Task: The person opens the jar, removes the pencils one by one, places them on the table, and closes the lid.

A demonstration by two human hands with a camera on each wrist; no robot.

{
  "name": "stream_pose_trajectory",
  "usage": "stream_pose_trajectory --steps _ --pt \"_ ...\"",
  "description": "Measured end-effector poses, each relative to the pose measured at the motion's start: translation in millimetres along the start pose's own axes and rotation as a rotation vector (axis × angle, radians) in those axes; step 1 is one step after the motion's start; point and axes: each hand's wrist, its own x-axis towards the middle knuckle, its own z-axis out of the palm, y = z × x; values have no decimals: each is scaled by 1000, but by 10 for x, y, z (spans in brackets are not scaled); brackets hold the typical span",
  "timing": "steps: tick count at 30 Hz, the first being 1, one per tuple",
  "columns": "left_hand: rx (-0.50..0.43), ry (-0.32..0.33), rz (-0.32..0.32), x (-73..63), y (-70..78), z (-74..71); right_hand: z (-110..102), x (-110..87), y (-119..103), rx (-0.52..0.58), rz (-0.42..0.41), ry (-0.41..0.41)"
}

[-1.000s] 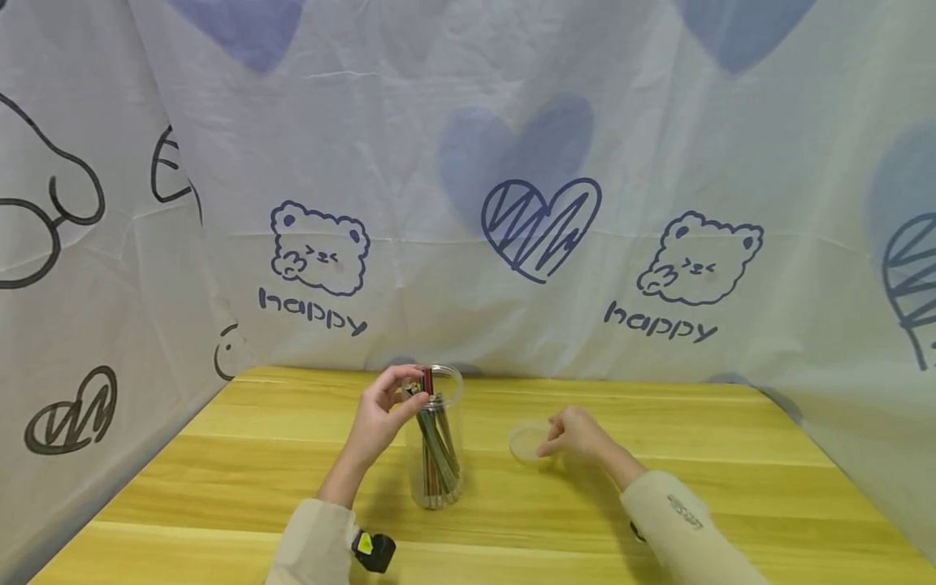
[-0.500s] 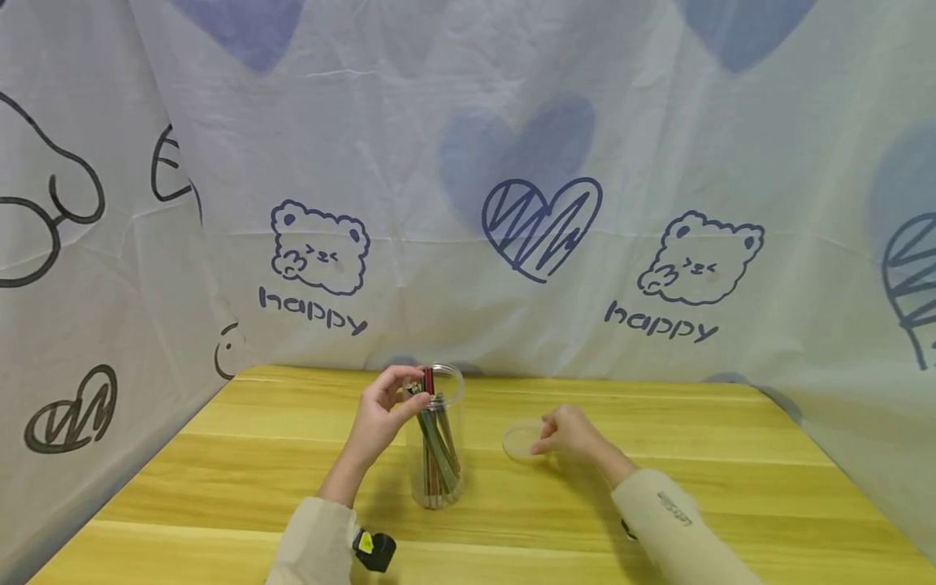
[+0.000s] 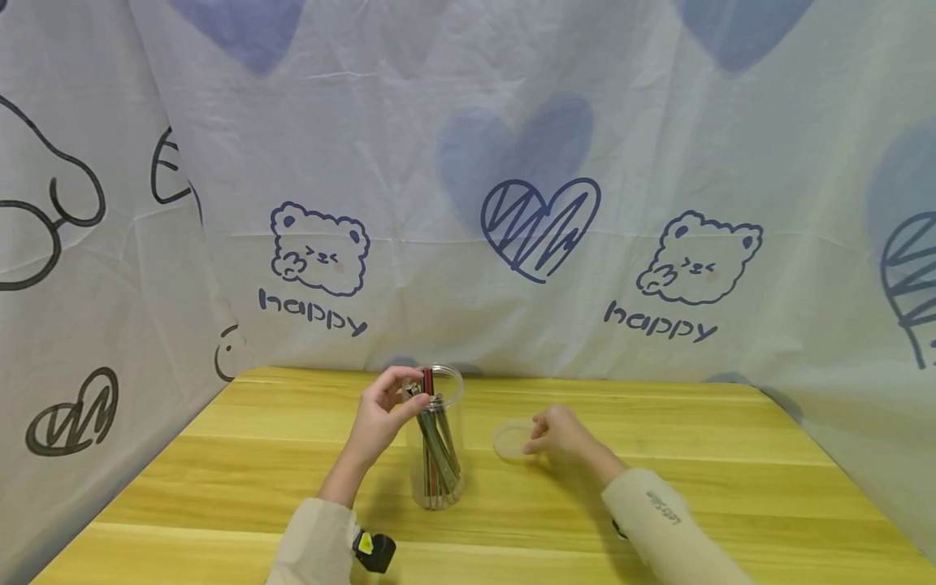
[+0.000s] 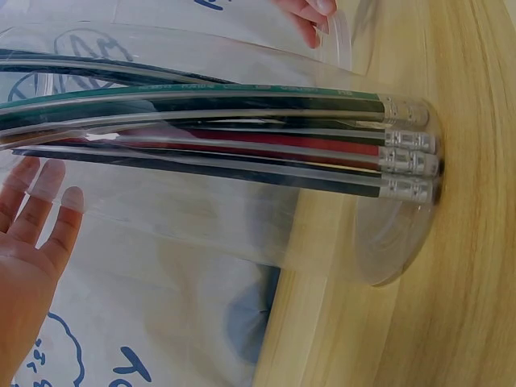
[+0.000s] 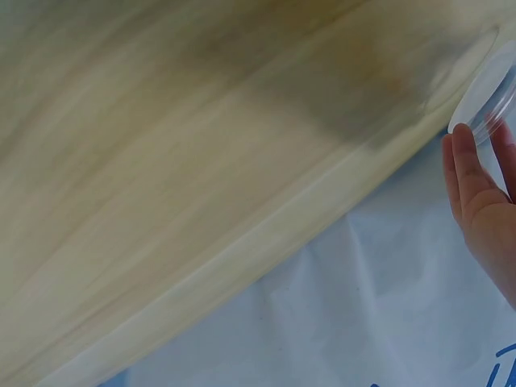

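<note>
A clear plastic jar [image 3: 458,410] stands upright on the table, with several pencils [image 3: 441,455] leaning inside. In the left wrist view the pencils [image 4: 306,149] are dark green, black and red, their metal ends down near the jar's base [image 4: 395,234]. My left hand [image 3: 380,409] grips the jar at its rim, thumb in front and fingers behind. To the jar's right, my right hand [image 3: 563,435] pinches a round clear lid [image 3: 508,441] by its edge. The right wrist view shows this lid [image 5: 488,85] between thumb and fingers, apart from the jar.
The wooden table [image 3: 695,431] has a yellow grain and reaches back to a white cloth [image 3: 431,284] printed with hearts and bears. Another cloth [image 3: 110,268] hangs at the left side. A black wrist device [image 3: 374,552] sits at my left cuff.
My right hand has moved slowly to the left with the lid, closer to the jar. The left hand and the jar have stayed where they were.
</note>
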Motion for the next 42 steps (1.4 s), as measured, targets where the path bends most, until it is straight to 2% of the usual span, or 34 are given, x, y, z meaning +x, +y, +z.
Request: stream_pose_trajectory --steps 7,14,20,25,32,42 --pt "1 0 2 -5 -5 -1 81 41 -55 -18 -38 -21" --pt "4 -1 -3 -5 -5 -7 121 65 -121 49 -35 -75" --pt "4 -3 4 -4 -20 -12 99 64 -110 60 -40 -79" --pt "4 -6 9 -7 -22 -12 33 50 -125 111 -26 -50" --pt "-7 -1 -6 -5 -13 -3 -88 99 -179 187 -86 11" --pt "-3 1 16 -8 -20 7 -254 113 -302 290 -104 59"
